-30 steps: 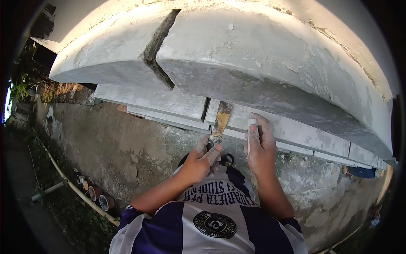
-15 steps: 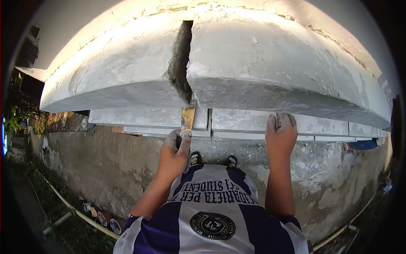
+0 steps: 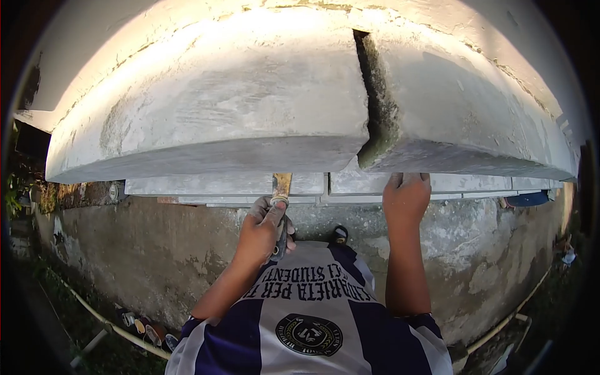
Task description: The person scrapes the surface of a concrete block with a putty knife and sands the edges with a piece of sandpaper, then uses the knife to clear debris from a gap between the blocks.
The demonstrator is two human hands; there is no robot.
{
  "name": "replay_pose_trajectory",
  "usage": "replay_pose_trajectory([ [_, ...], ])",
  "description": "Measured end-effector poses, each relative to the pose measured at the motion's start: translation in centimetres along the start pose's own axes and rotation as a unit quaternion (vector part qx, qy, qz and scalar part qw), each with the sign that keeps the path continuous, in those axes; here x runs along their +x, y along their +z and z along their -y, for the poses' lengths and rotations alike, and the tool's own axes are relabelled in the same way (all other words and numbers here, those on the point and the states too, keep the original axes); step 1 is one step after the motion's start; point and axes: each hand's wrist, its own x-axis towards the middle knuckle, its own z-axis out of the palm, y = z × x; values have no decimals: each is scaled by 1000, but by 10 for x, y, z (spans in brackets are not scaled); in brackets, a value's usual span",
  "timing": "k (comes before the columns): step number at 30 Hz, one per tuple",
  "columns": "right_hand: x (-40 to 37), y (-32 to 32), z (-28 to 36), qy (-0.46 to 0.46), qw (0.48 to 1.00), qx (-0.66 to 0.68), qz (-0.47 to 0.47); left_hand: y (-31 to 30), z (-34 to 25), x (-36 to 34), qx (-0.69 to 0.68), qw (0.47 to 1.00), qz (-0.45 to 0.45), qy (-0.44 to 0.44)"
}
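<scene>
My left hand [image 3: 265, 228] is wrapped round the handle of a putty knife [image 3: 282, 185], whose stained blade points up. The blade's tip reaches the lower edge of a grey plastered ledge [image 3: 250, 106], left of a deep, dark gap [image 3: 377, 94] that splits it. Below the gap's right side, my right hand [image 3: 406, 197] has its whitened fingers curled at the ledge's underside. The fingertips are partly hidden there, and I cannot tell what they hold.
Lower pale steps [image 3: 450, 183] run beneath the ledge, above a worn concrete floor [image 3: 150, 237]. One sandalled foot [image 3: 339, 235] shows below. Several pots [image 3: 155, 332] stand at the lower left beside a long pale pipe [image 3: 106, 322]. A blue object [image 3: 527, 199] lies at right.
The gap has shifted right in view. The putty knife, just under the gap's lower end before, is now left of it. My right hand's fingers have gone up against the ledge's underside.
</scene>
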Motion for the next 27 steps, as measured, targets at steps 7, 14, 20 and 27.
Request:
replay_pose_trajectory([
  [7, -22, 32, 82, -118, 991, 60, 38, -4, 2, 1, -7, 1000, 10, 3],
  [14, -21, 20, 61, -60, 994, 79, 51, -7, 4, 0, -54, 998, 20, -13],
  [20, 5, -21, -10, 70, 997, -17, -6, -10, 11, 0, -39, 999, 31, 15],
  [27, -10, 16, 52, -31, 999, 1, 14, -8, 10, -7, -34, 999, 11, 12],
])
